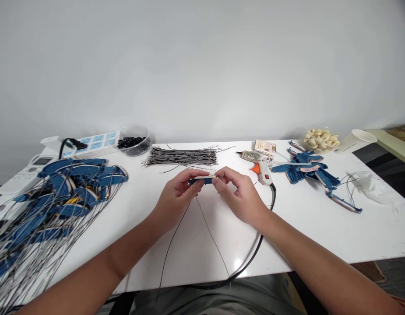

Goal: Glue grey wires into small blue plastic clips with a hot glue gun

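Observation:
Both hands meet over the middle of the white table around a small blue plastic part (pixel 207 180) with a pale strip along its top. My left hand (pixel 180 189) pinches its left end between thumb and fingers. At the right end, my right hand (pixel 237 191) is closed with thumb and forefinger on the part's edge. Two thin dark wires (pixel 209 227) hang from the part toward the table's front edge. Behind the hands lies a bundle of cut dark wires (pixel 182 156). A glue gun (pixel 263 168) with an orange trigger rests just right of them.
Many wired blue parts (pixel 80 183) are heaped at the left; more blue parts (pixel 307 168) lie at the right. Along the back stand a tub of black pieces (pixel 133 142), a power strip (pixel 97 142), a bowl of pale shell-like pieces (pixel 320 140) and a paper cup (pixel 358 141).

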`<state>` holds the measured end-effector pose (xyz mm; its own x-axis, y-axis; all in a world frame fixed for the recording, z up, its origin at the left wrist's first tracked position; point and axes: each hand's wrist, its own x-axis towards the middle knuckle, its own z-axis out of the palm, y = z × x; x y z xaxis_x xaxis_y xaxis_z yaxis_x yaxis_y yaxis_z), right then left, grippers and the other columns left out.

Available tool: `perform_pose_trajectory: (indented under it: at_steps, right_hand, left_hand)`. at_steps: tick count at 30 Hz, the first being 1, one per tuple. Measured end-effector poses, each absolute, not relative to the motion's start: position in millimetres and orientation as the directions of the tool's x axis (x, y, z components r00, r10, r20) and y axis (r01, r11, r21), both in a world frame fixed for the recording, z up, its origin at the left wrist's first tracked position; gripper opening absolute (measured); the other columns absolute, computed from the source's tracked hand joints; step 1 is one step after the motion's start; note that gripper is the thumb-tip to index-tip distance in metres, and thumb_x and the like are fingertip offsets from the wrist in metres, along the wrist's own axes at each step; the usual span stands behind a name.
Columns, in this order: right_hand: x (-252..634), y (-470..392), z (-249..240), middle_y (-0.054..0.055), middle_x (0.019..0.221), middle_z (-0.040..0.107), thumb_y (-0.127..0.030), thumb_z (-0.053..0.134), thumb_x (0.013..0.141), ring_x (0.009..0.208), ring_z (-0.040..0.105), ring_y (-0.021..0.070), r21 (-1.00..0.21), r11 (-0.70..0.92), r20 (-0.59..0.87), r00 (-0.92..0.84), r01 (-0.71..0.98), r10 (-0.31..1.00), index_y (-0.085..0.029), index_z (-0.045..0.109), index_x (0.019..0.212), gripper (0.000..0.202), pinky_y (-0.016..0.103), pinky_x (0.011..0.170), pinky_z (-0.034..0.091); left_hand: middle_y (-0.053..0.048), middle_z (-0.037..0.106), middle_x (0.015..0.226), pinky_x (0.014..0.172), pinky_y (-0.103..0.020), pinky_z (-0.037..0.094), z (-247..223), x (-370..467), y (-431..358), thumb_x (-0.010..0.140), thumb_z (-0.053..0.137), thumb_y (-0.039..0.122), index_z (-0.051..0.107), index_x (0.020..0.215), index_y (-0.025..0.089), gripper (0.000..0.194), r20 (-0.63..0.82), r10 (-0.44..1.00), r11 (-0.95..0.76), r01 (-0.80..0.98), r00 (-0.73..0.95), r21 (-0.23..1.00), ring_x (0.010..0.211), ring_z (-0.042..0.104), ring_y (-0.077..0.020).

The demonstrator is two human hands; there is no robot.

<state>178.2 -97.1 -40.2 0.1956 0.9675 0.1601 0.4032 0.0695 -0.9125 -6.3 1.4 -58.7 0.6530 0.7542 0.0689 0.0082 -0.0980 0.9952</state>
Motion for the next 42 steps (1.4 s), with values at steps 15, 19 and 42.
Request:
perform_pose_trajectory:
  at_steps: [15, 19, 42]
  right_hand:
    - [183.5, -85.0, -49.8, 0.001, 0.080, 0.065, -0.050, 0.062, 0.101, 0.075, 0.061, 0.0151, -0.999, 0.046, 0.040, 0.238, -0.018, 0.970, -0.019, 0.066, 0.092, 0.032, 0.029, 0.070, 0.048]
    - [182.5, -83.7, -50.7, 0.001, 0.084, 0.066, -0.049, 0.067, 0.098, 0.079, 0.062, 0.0150, -0.996, 0.037, 0.019, 0.216, -0.079, 0.976, -0.019, 0.067, 0.097, 0.030, 0.029, 0.074, 0.050]
    - [178.1, -95.8, -44.5, 0.003, 0.093, 0.066, -0.048, 0.045, 0.109, 0.096, 0.061, 0.0195, -0.976, 0.180, 0.209, 0.283, 0.125, 0.936, -0.022, 0.065, 0.092, 0.037, 0.032, 0.088, 0.046]
  left_hand:
    - [0.000, 0.062, 0.076, 0.078, -0.030, 0.042, -51.8, -2.2, 2.3, 0.096, 0.072, 0.043, 0.064, 0.090, 0.019, 0.026, -0.154, 0.712, 0.173, 0.041, 0.685, 0.984, 0.077, 0.055, -0.0157]
    - [0.003, 0.050, 0.068, 0.073, -0.029, 0.043, -51.8, -3.3, 4.7, 0.094, 0.074, 0.044, 0.067, 0.096, 0.020, 0.025, -0.163, 0.728, 0.203, 0.018, 0.666, 0.979, 0.069, 0.052, -0.0147]
    - [0.004, 0.054, 0.063, 0.056, -0.022, 0.036, 71.6, -148.5, 53.0, 0.091, 0.065, 0.038, 0.056, 0.079, 0.015, 0.027, 0.213, 0.975, -0.207, 0.641, 0.069, 0.739, 0.054, 0.049, -0.0089]
